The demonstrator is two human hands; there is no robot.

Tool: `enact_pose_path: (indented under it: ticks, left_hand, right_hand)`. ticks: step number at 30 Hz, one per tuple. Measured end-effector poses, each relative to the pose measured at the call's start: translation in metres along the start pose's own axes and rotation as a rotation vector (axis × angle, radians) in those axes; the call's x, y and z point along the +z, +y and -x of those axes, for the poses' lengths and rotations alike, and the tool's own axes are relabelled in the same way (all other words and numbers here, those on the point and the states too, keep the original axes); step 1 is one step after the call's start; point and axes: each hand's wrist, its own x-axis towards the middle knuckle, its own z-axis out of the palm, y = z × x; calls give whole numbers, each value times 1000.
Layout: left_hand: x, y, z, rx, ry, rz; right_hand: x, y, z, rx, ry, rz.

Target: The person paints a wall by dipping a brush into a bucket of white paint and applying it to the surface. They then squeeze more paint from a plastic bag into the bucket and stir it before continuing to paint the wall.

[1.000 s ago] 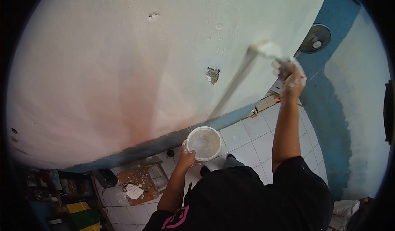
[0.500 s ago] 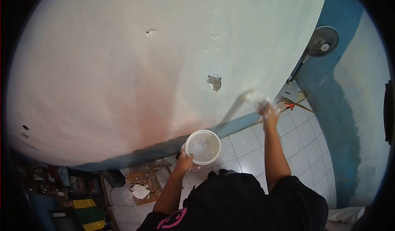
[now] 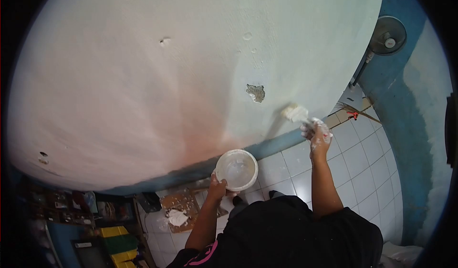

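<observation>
My left hand grips the rim of a white bucket with a little whitish liquid at the bottom. My right hand, smeared with white, is closed on the handle of a brush. The brush head is loaded with white and lies close to the wall; whether it touches is hard to tell. Up and left of the brush, a rough grey chipped patch shows in the wall.
A fan stands at the right by a blue wall. A broom with a red part lies in the corner. On the tiled floor is a stained wooden board. Cluttered shelves stand at lower left.
The brush, blurred before, now shows clearly in my right hand, which has shifted slightly. The view has turned a little, so the fan and broom appear further right. My left hand keeps the bucket.
</observation>
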Motion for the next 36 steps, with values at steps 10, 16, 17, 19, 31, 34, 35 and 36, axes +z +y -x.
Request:
enact_pose_path:
  ticks: [10, 16, 17, 19, 31, 34, 35, 36]
  left_hand:
    - [-67, 8, -15, 32, -175, -72]
    - [-124, -4, -29, 41, -166, -120]
    - [-136, -7, -29, 41, -192, -113]
    - [-154, 1, -21, 22, -199, -85]
    - [-208, 11, -7, 43, -220, -70]
    - [-210, 7, -6, 67, -245, -54]
    - [-211, 5, -5, 77, -248, -46]
    - [-214, 0, -7, 75, -245, -41]
  right_hand:
    - [114, -129, 21, -550, -12, -303]
    - [79, 29, 36, -352, 250, -277]
    - [67, 45, 42, -292, 264, -202]
    - [50, 65, 59, -161, 288, -47]
    - [198, -92, 128, -742, -49, -160]
    - [194, 5, 143, -600, 17, -28]
    - [196, 35, 152, -516, 53, -15]
    - [191, 56, 164, -432, 82, -92]
